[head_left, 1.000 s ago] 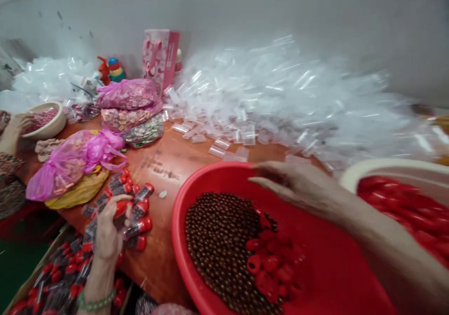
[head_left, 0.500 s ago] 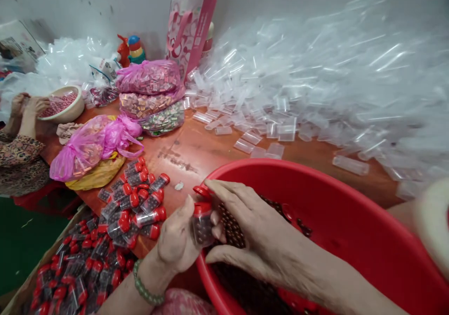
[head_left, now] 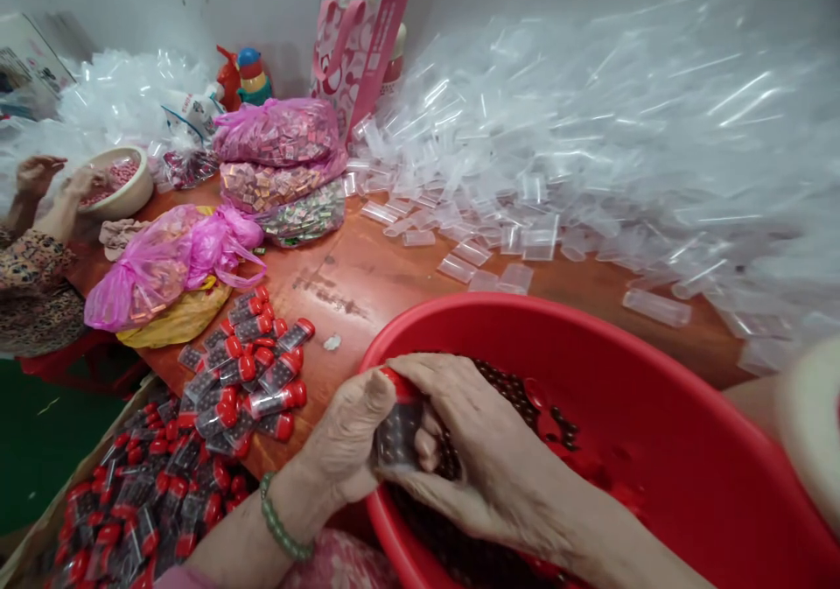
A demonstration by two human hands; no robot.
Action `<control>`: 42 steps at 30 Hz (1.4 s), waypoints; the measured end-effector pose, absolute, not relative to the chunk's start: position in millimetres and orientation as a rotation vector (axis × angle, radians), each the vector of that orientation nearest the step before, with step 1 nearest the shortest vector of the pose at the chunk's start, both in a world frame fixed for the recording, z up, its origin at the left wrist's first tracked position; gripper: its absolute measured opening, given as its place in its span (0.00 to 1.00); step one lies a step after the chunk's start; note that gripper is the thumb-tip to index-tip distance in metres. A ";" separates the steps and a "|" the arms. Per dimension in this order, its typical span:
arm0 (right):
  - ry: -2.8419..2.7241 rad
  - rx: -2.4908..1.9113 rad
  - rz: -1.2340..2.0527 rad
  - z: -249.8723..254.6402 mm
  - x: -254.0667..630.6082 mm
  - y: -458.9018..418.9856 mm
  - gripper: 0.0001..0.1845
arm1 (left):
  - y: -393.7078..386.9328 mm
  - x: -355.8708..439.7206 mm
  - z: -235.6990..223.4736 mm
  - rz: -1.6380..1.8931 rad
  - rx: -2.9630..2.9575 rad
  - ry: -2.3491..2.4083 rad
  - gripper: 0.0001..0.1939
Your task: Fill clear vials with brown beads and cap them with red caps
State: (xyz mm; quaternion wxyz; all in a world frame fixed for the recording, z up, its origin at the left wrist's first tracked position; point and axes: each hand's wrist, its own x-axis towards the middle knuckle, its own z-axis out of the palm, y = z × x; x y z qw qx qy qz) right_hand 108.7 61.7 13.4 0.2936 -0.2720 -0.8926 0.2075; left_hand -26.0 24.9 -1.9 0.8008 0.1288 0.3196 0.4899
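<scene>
My left hand (head_left: 341, 440) is wrapped around a small clear plastic bottle (head_left: 397, 438) with a red cap and dark round balls inside. Curled over the cap and down to the base of that same bottle is my right hand (head_left: 486, 458); its fingers partly cover the cap. Both hands are above the left rim of a large red basin (head_left: 591, 396). Dark brown balls (head_left: 505, 386) lie inside the basin, beside some red pieces (head_left: 610, 480). A heap of filled red-capped bottles (head_left: 229, 375) rests on the table left of my hands.
More filled bottles (head_left: 141, 506) fill a box at lower left. Clear plastic tubes (head_left: 525, 160) are piled along the wall. Bags of small packets (head_left: 282, 169) and a pink bag (head_left: 157, 265) lie farther back. Another person's hands (head_left: 66, 191) are near a pale bowl (head_left: 128, 195).
The bottle's red lid, tilted up before, is now down on the bottle. My right hand has closed in around it. The other person's hands have moved apart.
</scene>
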 end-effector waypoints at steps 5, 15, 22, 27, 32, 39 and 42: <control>-2.350 -0.684 0.547 16.1 111.1 61.5 0.28 | 20.4 -25.9 -5.4 0.985 0.448 0.613 0.32; -2.326 -0.659 0.368 13.9 113.8 59.6 0.26 | 23.8 -22.0 15.5 0.853 0.434 0.648 0.24; -2.260 -0.691 0.317 14.7 119.6 57.6 0.31 | 28.0 -15.2 18.1 0.822 0.457 0.637 0.27; -2.268 -0.712 0.288 14.1 118.9 58.7 0.30 | 28.6 -12.9 17.8 0.848 0.468 0.649 0.26; -2.257 -0.704 0.362 14.0 119.0 62.1 0.28 | 31.0 -15.1 13.3 0.852 0.486 0.618 0.24; -2.297 -0.761 0.554 1.2 122.3 55.6 0.34 | 38.8 -22.7 -0.4 0.725 0.389 0.504 0.24; -2.271 -0.771 0.455 0.9 121.3 55.8 0.34 | 39.4 -19.4 -2.6 0.697 0.399 0.457 0.25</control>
